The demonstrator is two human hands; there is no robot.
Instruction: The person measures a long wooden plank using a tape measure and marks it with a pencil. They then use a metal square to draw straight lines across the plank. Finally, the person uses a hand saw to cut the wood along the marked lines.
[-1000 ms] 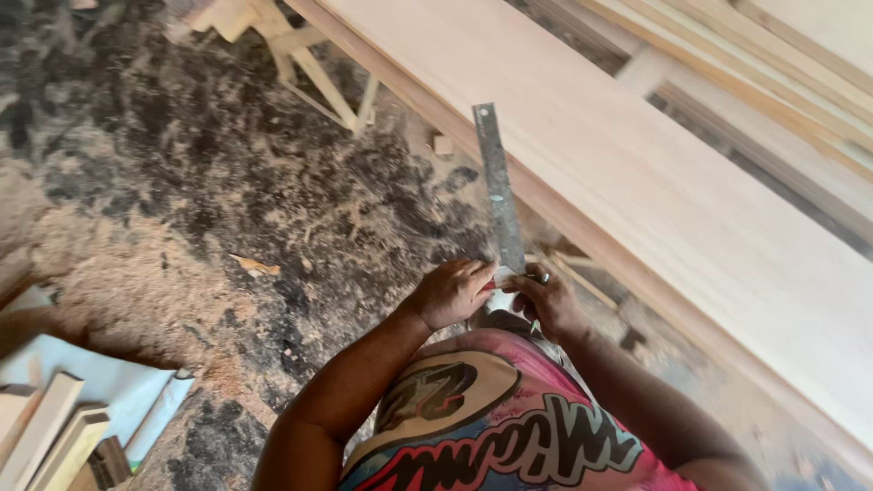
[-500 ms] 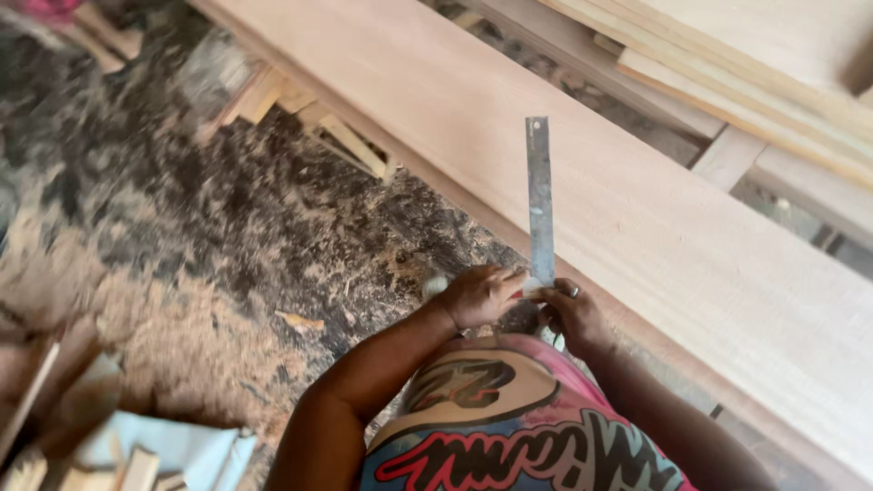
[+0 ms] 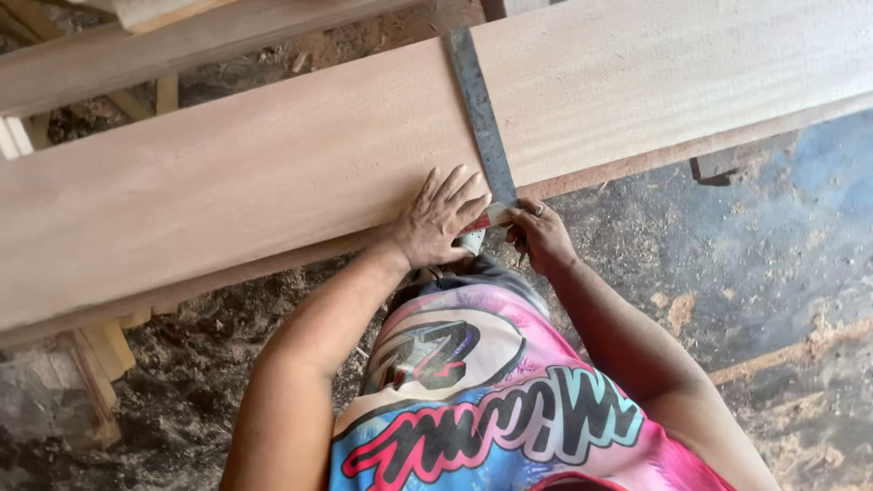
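Note:
A long pale wooden plank (image 3: 273,164) runs across the view. A grey metal square ruler (image 3: 480,114) lies across it, its blade reaching from the far edge to the near edge. My left hand (image 3: 441,216) rests flat with fingers spread on the plank's near edge, pressed against the ruler's left side. My right hand (image 3: 538,232) sits at the ruler's lower end by the plank's edge, fingers pinched on a small pencil-like piece (image 3: 486,218); what it is exactly is unclear.
More boards (image 3: 164,45) lie beyond the plank at the top left. Wooden supports (image 3: 95,364) stand under the plank at the lower left. The floor (image 3: 764,236) is covered with sawdust and shavings.
The view has swung so the plank now runs across the frame. The ruler now lies across the plank with my left hand spread flat beside it.

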